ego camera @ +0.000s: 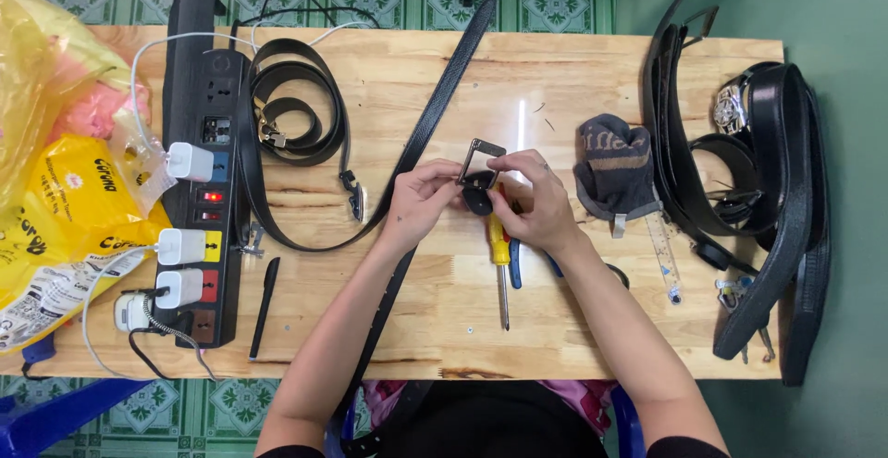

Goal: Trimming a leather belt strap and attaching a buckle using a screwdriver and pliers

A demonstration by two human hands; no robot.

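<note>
The buckle (480,164) sits pinched between both sets of fingertips, its lower edge hidden behind the belt end (477,199). The left hand (421,201) grips the belt; the right hand (535,201) closes on the frame. A screwdriver (500,264) lies just below the fingers, half covered.

1. The belt end (477,201) is mostly covered by the fingers (499,164) of both hands.
2. The yellow bag (55,227) is cut off at the left edge.
3. The screwdriver (500,264) handle top lies under the right hand (536,204).
</note>
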